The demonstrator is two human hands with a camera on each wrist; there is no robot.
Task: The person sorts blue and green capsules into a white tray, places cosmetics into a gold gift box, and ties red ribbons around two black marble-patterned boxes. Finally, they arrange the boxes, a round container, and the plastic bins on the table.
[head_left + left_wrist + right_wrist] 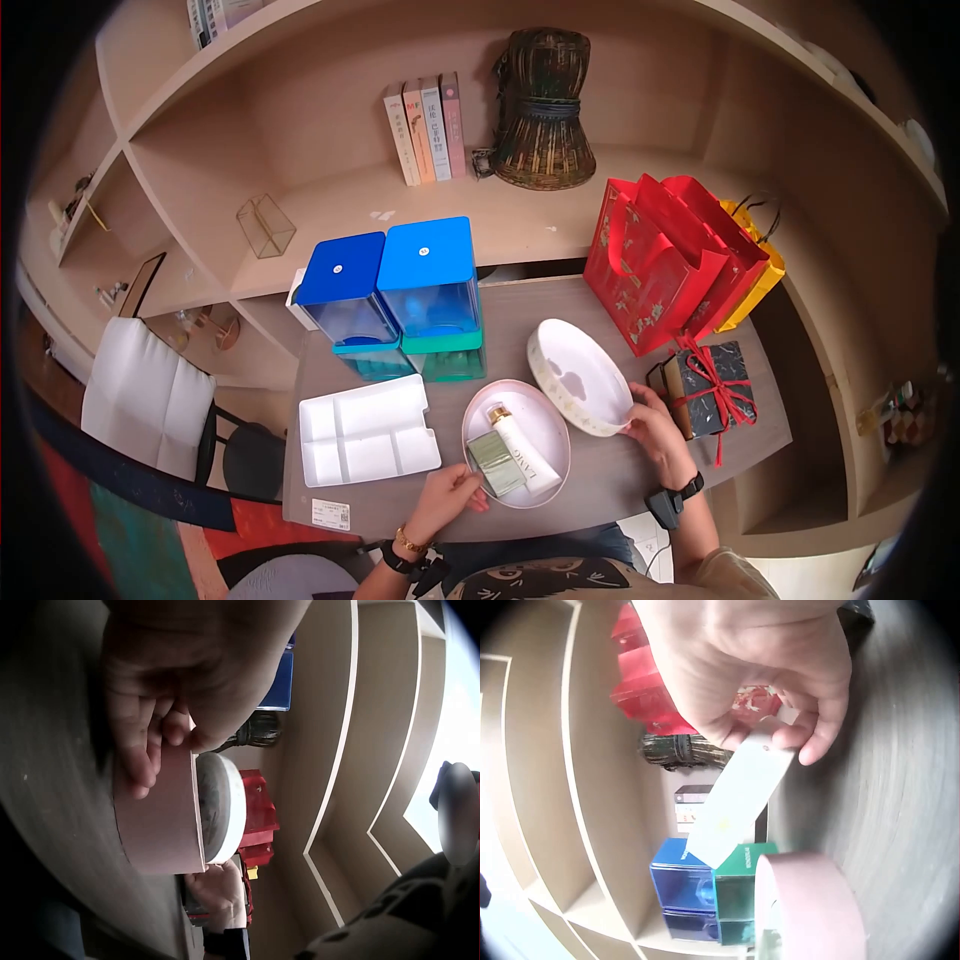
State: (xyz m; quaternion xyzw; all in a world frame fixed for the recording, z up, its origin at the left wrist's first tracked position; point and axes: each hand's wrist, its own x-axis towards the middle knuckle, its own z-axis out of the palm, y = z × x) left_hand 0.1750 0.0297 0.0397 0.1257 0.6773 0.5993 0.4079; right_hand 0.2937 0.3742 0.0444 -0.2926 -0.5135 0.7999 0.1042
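Observation:
A pink round box (552, 420) stands on the table, holding a white bottle with a gold cap (522, 447) and a green box (495, 463). My left hand (446, 500) grips its near left wall; in the left wrist view, the fingers (142, 769) lie on the outside and the thumb is at the rim. My right hand (660, 432) pinches the edge of a round lid (590, 372), white inside with a patterned side. The lid is tilted, just right of the round box and behind it. In the right wrist view the lid (739, 799) shows edge-on between thumb and fingers.
Left of the round box lies a white divided tray (365, 435). Blue-lidded containers (430, 265) stand stacked on green ones (450, 358) behind. Red gift bags (650, 270), a yellow bag (757, 285) and a black box with red ribbon (715, 390) occupy the right side.

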